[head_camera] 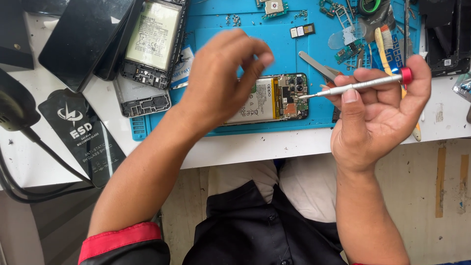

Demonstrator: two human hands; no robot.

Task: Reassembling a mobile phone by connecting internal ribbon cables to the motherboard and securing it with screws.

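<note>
A white worktop (245, 147) runs across the far half of the scene, and on it lies a blue rubber repair mat (274, 29) scattered with small screws and circuit parts. At the far left of the mat rests an opened phone body with a pale battery (153, 39), partly overlapped on its left by a glossy black glass panel (81, 41); just nearer than it lies a grey plastic frame piece (142, 100). At the near edge of the mat, in the middle, lies the opened smartphone with a white-and-yellow battery and bare circuit board (274, 98), lengthwise left to right. The left hand (221, 83) hovers over the left part of this phone, covering that end, its fingers curled with the thumb and fingertips drawn close together; whether they pinch anything cannot be told. The right hand (380, 115) sits to the right of the phone, partly over the near edge of the worktop, its fingers clamped around a slim silver screwdriver with a red cap (358, 86), whose tip points left and meets the circuit board at the phone's right end. Just beyond that hand lie silver metal tweezers (314, 64) and a yellow-handled brush (385, 37).
</note>
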